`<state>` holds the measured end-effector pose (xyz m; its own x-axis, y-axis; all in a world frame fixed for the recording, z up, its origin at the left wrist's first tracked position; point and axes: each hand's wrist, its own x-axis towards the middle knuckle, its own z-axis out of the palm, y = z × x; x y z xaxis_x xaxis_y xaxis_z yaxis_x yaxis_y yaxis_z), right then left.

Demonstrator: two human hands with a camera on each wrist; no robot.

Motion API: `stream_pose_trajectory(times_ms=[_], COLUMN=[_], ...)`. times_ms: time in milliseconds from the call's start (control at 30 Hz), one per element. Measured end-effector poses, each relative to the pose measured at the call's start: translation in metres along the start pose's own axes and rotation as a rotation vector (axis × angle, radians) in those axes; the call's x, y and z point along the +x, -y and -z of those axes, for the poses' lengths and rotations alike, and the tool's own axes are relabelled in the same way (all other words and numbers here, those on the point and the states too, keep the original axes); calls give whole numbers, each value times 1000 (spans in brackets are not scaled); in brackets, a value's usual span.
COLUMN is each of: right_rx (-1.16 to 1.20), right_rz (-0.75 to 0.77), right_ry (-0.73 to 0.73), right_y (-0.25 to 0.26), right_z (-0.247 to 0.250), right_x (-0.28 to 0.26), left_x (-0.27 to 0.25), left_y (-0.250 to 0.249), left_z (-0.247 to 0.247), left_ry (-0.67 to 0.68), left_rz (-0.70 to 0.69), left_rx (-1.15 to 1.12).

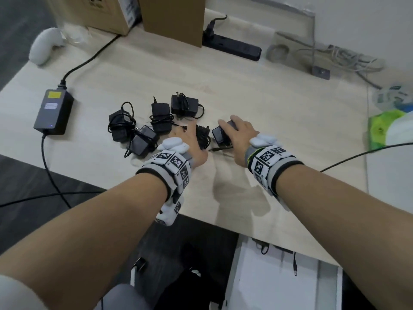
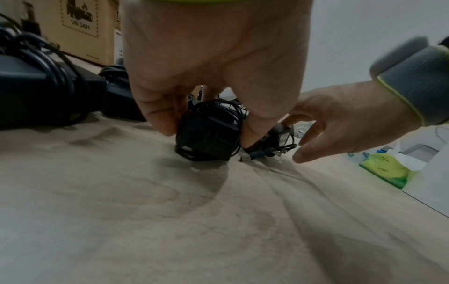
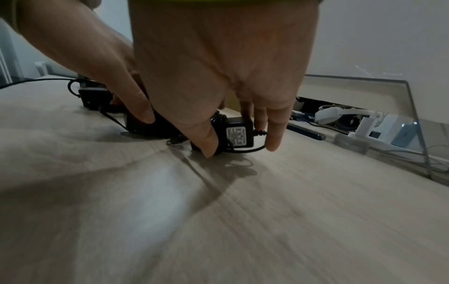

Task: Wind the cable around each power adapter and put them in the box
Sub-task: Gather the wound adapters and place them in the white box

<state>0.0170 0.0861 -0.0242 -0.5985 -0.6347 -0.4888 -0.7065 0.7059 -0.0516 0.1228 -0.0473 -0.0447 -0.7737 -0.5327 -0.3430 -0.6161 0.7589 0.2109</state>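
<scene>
Several black power adapters lie on the light wooden table (image 1: 268, 104). My left hand (image 1: 190, 139) grips one cable-wound adapter (image 2: 204, 142) between thumb and fingers, resting it on the table. Just to its right, my right hand (image 1: 234, 130) curls over a second adapter (image 3: 239, 132) with a white label, thumb on one side and fingers on the other. That adapter's cable is loose, and its barrel plug (image 2: 252, 154) lies on the table between the hands. Other wound adapters (image 1: 143, 142) sit to the left. A cardboard box (image 1: 174, 16) stands at the back.
A large power brick (image 1: 53, 113) with its cord lies at the left. A black power strip (image 1: 232, 45) and tangled grey cables (image 1: 339, 57) are at the back. A green pack (image 1: 384, 128) sits at the right edge, a white controller (image 1: 43, 45) far left.
</scene>
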Motion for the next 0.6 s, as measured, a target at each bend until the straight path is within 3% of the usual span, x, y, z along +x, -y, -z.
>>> stream_pose_trajectory(times_ms=[167, 267, 467, 600], right_rx=[-51, -21, 146, 267], right_rz=[-110, -199, -203, -206], right_ry=[-127, -132, -112, -198], right_y=[3, 5, -11, -28], right_z=[-6, -10, -28, -44], right_x=[0, -6, -49, -79], left_x=[1, -6, -48, -77], left_y=[6, 11, -4, -29], left_z=[-5, -11, -32, -44], left_ry=[-25, -19, -31, -89], left_rz=[-7, 9, 55, 35], left_rx=[-31, -91, -245, -473])
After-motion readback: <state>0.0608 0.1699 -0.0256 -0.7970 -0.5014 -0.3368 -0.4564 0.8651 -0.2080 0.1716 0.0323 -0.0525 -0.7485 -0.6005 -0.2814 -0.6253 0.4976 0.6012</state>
